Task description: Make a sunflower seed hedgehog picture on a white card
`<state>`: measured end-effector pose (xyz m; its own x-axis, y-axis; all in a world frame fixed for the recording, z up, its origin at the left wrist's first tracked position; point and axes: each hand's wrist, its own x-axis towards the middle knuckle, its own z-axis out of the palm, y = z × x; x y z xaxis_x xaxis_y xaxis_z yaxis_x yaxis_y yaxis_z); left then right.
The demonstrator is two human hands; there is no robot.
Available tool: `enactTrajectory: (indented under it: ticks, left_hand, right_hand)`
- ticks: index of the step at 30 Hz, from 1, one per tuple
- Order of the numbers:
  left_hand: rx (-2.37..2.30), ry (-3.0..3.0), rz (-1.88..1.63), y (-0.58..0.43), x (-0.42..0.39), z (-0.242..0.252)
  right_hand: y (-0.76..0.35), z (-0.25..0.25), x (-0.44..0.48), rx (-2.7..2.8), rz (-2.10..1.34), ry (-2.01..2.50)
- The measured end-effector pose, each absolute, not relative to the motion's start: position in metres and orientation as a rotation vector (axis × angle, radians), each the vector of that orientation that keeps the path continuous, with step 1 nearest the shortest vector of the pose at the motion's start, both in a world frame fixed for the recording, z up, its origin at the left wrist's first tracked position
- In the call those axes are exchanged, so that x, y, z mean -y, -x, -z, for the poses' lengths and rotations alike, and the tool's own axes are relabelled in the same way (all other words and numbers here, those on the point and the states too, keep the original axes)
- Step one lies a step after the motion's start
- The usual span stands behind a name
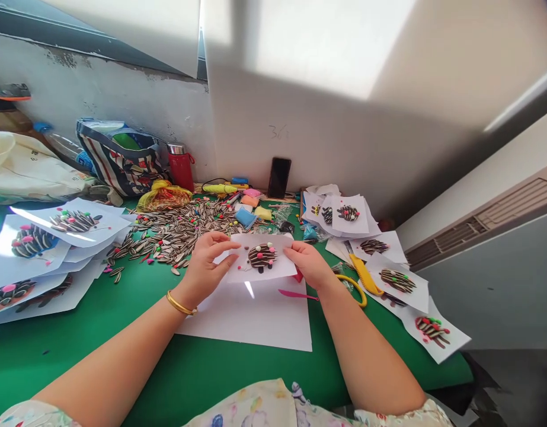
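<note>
Both hands lift a small white paper card [273, 270] a little above the green table [122, 332]. On the card sits a hedgehog shape [261, 257] made of striped sunflower seeds with small coloured clay dots. My left hand [207, 264], with a gold bangle at the wrist, pinches the card's left edge. My right hand [309, 264] pinches its right edge. Under the card lies a larger blank white sheet [255, 323].
A heap of sunflower seeds [179, 228] lies behind the card. Finished seed cards are stacked at left [42, 249] and right [395, 279]. Yellow-handled scissors [362, 279], a pink tool [295, 293], clay pieces [250, 210], a red bottle [181, 167], a striped bag [117, 157] and a phone [279, 177] stand around.
</note>
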<state>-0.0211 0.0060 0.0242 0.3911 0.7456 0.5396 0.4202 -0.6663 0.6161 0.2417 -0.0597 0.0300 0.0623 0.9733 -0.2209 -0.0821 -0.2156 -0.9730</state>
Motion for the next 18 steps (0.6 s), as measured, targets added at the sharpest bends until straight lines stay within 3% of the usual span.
enactTrajectory:
  ticks: [7,18]
  left_hand:
    - [-1.015,-2.587,-1.068,0.021,-0.0023,-0.0262]
    - [-0.902,-2.486,-1.13,0.0205,-0.0045,-0.0218]
  right_hand:
    - [-0.2317,-0.0319,0.0628,0.986,-1.478,1.294]
    - [-0.237,-0.0269,0.0607,0.95,-1.479,1.287]
